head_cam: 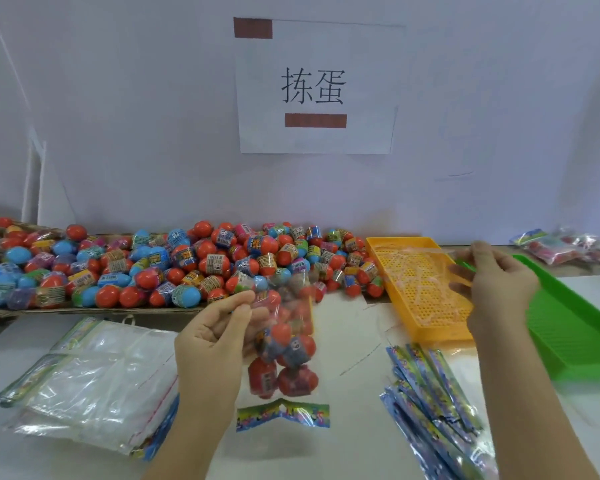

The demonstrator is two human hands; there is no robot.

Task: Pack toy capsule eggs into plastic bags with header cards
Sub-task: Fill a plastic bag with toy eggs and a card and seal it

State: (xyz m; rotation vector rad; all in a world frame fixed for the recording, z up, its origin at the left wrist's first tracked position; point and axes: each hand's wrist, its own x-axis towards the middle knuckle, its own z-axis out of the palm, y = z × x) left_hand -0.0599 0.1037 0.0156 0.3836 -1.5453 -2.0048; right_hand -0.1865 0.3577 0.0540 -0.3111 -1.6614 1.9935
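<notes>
My left hand (215, 344) pinches the open top of a clear plastic bag (291, 306) that hangs with several red and blue capsule eggs (284, 362) inside. Its colourful header card (283, 415) is at the lower end, near the table. My right hand (496, 289) is raised over the yellow tray (404, 241) and pinches a thin clear strip (426, 252) that stretches to the left. A big heap of loose capsule eggs (170, 265) lies on cardboard behind the bag.
A stack of empty bags with header cards (84, 382) lies at the front left. Shiny blue packets (430, 403) are piled at the front right. The yellow perforated tray holds several clear strips. A green tray (575, 327) is at the right, with filled bags (568, 247) behind it.
</notes>
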